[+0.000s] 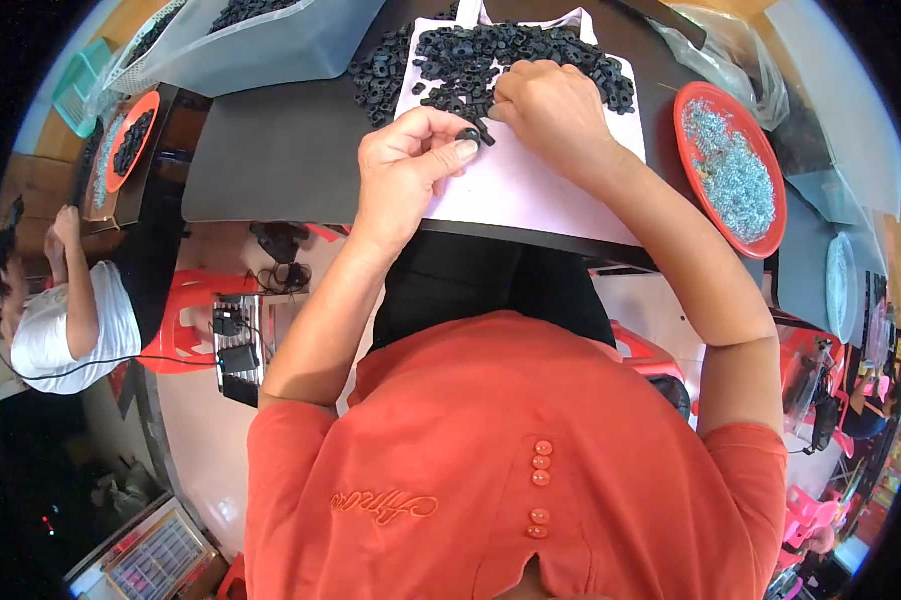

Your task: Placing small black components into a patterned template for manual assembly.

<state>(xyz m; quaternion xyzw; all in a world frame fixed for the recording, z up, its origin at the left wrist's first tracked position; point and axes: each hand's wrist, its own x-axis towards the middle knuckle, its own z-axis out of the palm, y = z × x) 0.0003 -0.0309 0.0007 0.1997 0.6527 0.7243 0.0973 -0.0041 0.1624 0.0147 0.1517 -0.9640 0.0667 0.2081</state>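
Between the thumb and index finger of my left hand (pixel 408 165) is a small black plastic part (pixel 468 135). My right hand (pixel 550 108) reaches over the near side of a heap of similar black parts (pixel 510 42). Its fingers are bent downward and their tips are partly hidden, so what they hold, if anything, does not show. Both hands are above a pale pinkish-white sheet (pixel 540 205) with handles at its far end. The heap covers the far part of this sheet and spills onto the dark table (pixel 280 165) on the left.
A red oval tray (pixel 682 135) of small clear bluish pieces (pixel 735 180) stands to the right. At the back left is a translucent grey bin (pixel 300 45) with black parts. A co-worker in a white shirt (pixel 80 320) sits far left, near another red tray (pixel 145 105). Plastic bags lie back right.
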